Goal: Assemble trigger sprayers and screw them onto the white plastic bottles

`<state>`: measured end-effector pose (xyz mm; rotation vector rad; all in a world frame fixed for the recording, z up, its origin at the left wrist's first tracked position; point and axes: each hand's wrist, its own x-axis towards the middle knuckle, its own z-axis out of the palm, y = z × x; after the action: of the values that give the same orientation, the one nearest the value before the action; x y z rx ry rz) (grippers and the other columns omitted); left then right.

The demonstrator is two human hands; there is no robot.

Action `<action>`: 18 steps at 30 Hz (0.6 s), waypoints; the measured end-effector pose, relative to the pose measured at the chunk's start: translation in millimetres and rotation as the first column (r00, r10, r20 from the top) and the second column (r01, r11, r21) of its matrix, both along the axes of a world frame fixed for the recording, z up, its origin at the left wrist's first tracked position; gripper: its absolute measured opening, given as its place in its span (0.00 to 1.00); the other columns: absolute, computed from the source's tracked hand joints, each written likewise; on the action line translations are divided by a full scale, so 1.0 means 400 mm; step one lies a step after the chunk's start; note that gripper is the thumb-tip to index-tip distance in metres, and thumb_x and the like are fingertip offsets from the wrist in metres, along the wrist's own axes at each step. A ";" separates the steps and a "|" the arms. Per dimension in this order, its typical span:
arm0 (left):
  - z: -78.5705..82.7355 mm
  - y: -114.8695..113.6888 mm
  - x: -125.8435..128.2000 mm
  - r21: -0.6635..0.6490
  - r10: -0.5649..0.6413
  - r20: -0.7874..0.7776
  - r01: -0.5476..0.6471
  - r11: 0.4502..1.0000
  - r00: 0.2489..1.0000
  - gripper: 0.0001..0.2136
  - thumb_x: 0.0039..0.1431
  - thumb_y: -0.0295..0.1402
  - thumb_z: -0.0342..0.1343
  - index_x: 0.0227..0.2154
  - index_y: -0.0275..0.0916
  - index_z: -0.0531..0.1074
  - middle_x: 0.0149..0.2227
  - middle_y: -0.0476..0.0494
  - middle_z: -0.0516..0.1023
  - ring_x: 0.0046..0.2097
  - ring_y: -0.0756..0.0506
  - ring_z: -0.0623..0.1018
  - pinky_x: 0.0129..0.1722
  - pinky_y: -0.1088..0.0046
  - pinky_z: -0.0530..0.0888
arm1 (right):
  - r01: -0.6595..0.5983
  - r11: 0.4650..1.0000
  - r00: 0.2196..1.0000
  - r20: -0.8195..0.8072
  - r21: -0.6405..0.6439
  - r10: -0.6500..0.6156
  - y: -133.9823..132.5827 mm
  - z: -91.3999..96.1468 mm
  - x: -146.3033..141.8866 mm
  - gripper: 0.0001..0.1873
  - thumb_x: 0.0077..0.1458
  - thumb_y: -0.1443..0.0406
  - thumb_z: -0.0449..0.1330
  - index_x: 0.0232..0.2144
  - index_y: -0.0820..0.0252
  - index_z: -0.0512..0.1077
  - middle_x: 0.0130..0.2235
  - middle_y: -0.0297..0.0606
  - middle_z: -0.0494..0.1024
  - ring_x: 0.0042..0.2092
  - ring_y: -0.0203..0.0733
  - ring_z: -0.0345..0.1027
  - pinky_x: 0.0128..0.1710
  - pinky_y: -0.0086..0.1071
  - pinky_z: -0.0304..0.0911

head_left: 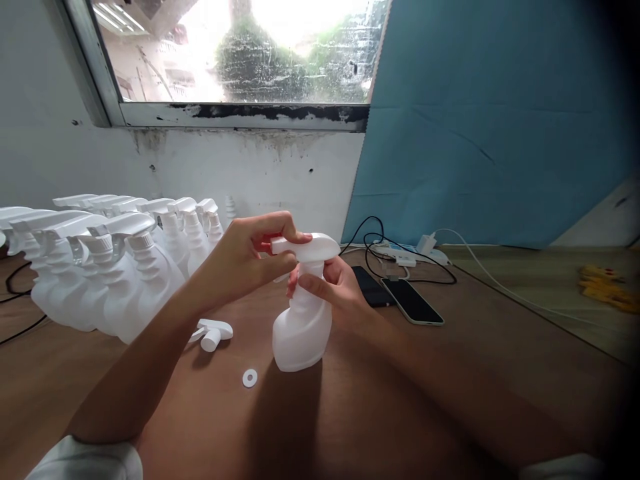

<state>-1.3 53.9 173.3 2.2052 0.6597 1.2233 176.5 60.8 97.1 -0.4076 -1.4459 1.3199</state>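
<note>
A white translucent spray bottle stands upright on the brown table in front of me. On its neck sits a white trigger spray head. My left hand grips the nozzle end of that head between thumb and fingers. Around the bottle's neck, just under the head, my right hand is closed. A loose trigger spray head lies on its side to the left of the bottle. Nearer to me is a small white ring washer, flat on the table.
Several white spray bottles with heads on stand packed together at the left. To the right lie a phone, a dark flat device and a power strip with black and white cables. Behind is a wall with a window.
</note>
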 end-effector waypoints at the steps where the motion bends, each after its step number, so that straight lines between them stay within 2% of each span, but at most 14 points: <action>1: 0.000 0.000 0.000 0.000 0.005 0.000 -0.005 1.000 1.000 0.04 0.50 0.22 0.55 0.28 0.36 0.71 0.30 0.48 0.73 0.30 0.52 0.74 0.26 0.78 0.72 | -0.032 0.999 0.999 -0.019 0.013 0.032 -0.001 -0.001 0.001 0.19 0.51 0.60 0.65 0.43 0.61 0.67 0.33 0.38 0.74 0.32 0.38 0.70 0.31 0.31 0.68; 3: 0.001 0.002 0.001 0.003 0.017 0.004 -0.017 1.000 1.000 0.04 0.49 0.22 0.55 0.28 0.36 0.71 0.30 0.49 0.73 0.28 0.53 0.72 0.24 0.79 0.71 | -0.103 0.994 0.994 -0.031 0.026 0.104 -0.001 -0.004 0.006 0.17 0.55 0.57 0.61 0.42 0.62 0.68 0.34 0.40 0.74 0.34 0.39 0.71 0.33 0.33 0.68; 5: 0.001 0.004 0.001 0.003 0.022 0.014 -0.022 1.000 1.000 0.04 0.48 0.22 0.55 0.27 0.36 0.71 0.31 0.48 0.73 0.27 0.54 0.70 0.23 0.79 0.70 | -0.113 0.993 0.994 -0.012 0.019 0.113 0.002 -0.008 0.011 0.15 0.57 0.57 0.59 0.41 0.63 0.69 0.35 0.41 0.75 0.34 0.39 0.71 0.33 0.34 0.69; 12: 0.003 -0.005 0.003 -0.018 -0.014 0.021 0.015 1.000 1.000 0.04 0.48 0.22 0.55 0.27 0.36 0.71 0.29 0.49 0.74 0.26 0.54 0.71 0.23 0.79 0.71 | 0.019 0.999 0.999 0.041 0.042 -0.021 0.002 -0.015 0.001 0.15 0.54 0.58 0.63 0.40 0.62 0.68 0.33 0.39 0.74 0.33 0.38 0.70 0.32 0.33 0.69; 18: 0.004 -0.004 0.001 0.008 0.027 0.012 -0.027 1.000 1.000 0.04 0.49 0.23 0.56 0.28 0.37 0.74 0.28 0.49 0.75 0.28 0.53 0.73 0.24 0.77 0.70 | 0.065 0.997 0.997 0.043 0.040 -0.067 -0.009 -0.007 -0.007 0.15 0.54 0.59 0.63 0.40 0.61 0.68 0.31 0.37 0.74 0.31 0.37 0.70 0.30 0.32 0.67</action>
<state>-1.0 52.5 174.7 2.2006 0.6825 1.2541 173.8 57.4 94.1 -0.4582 -1.4794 1.2354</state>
